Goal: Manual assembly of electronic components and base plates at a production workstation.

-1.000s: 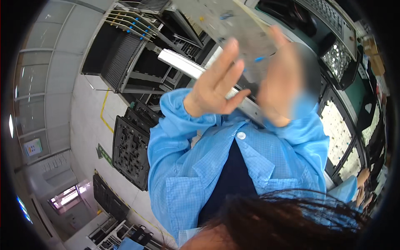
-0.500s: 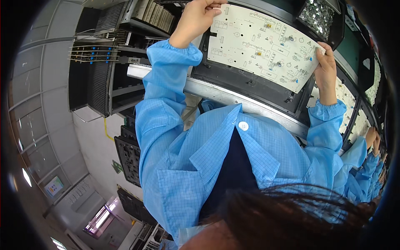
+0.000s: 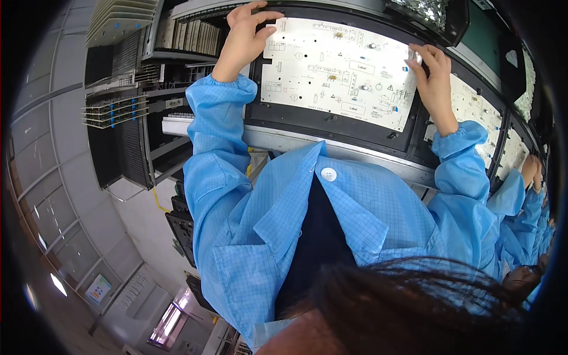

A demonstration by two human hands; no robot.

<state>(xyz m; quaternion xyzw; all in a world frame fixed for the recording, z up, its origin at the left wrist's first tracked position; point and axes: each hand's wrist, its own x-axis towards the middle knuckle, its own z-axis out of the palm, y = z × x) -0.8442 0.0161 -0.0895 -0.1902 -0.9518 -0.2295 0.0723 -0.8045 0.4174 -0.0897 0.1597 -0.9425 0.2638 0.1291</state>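
A white printed circuit board (image 3: 331,74) with printed markings and a few small yellow, dark and blue components lies in a black carrier frame (image 3: 319,118) in front of me. At its far left corner my left hand (image 3: 245,38) has the fingers apart, with the thumb and a fingertip touching the board's edge. My right hand (image 3: 432,77) is at the far right corner, thumb and curled fingers closed round the board's edge. The fingertips partly cover both corners.
A metal rail (image 3: 337,148) runs along the near side. Racks of upright boards (image 3: 192,36) and stacked boards (image 3: 115,111) stand at left. More white boards (image 3: 473,112) continue rightward, near a co-worker's hand (image 3: 531,170). A black bin (image 3: 426,12) holds small shiny parts.
The board has gone from tilted and held up to lying flat in the black frame. Both hands came down with it; the left hand's fingers have spread. The view has shifted slightly.
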